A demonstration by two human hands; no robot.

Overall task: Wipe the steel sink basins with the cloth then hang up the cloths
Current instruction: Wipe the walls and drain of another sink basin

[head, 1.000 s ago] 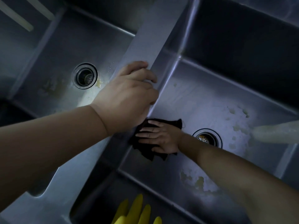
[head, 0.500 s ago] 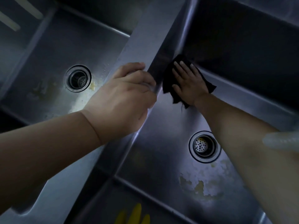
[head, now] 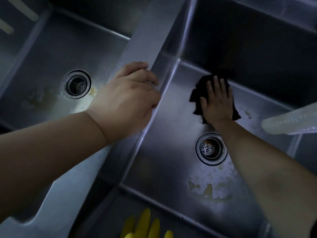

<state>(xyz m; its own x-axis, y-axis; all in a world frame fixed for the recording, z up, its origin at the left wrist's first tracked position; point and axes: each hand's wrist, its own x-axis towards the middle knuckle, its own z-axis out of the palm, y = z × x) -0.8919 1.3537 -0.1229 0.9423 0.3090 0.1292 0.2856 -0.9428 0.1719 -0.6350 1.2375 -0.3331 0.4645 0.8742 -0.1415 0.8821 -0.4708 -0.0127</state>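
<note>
A double steel sink fills the view. My right hand (head: pixel 217 102) presses a black cloth (head: pixel 197 95) flat on the floor of the right basin (head: pixel 163 152), near its back wall and beyond the drain (head: pixel 211 148). My left hand (head: pixel 127 98) is curled over the steel divider (head: pixel 147 38) between the basins, gripping its edge. The left basin (head: pixel 51 54) has its own drain (head: pixel 76 84). Pale soapy patches lie on both basin floors.
Yellow rubber glove fingers (head: pixel 145 225) poke up at the bottom edge in front of the right basin. A pale translucent object (head: pixel 291 119) juts in from the right edge over the basin. Pale bars (head: pixel 25 9) show at the top left.
My right hand slid the cloth from the front left of the right basin up to the divider wall, then right along the basin floor by the back wall. My left hand stayed on the divider.
</note>
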